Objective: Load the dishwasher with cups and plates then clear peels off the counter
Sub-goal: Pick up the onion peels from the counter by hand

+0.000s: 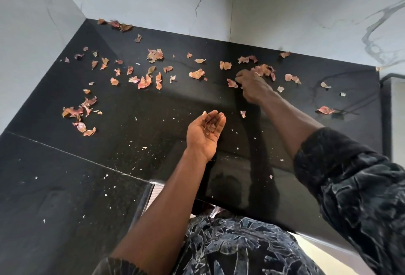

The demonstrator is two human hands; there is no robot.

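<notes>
Black polished surface (140,125) set in a corner, with white marbled wall (285,0) behind it and on the left.

Dry reddish peels (154,54) lie scattered over the far half of the surface, thickest left of centre. A loose group (79,113) sits near the left wall, and a few pieces rest right against the back wall. Pale crumbs dot the near part.

Left hand (205,134) is over the middle of the surface, palm up, fingers loosely cupped, grip open. A small heap of peels (210,125) lies in the palm at the base of the fingers.

Right hand (252,87) reaches to the far right part of the surface, its back to the camera and fingers curled downward. Its grip looks closed on a clump of peels (264,70) at the fingertips, though the hand itself hides the tips. A single peel (232,83) lies just left of the knuckles. More loose pieces lie to the right of this hand, with one larger red peel (325,110) near the right edge.

A dark patterned sleeve (350,176) is pushed up above the right forearm. The left forearm is bare.
</notes>
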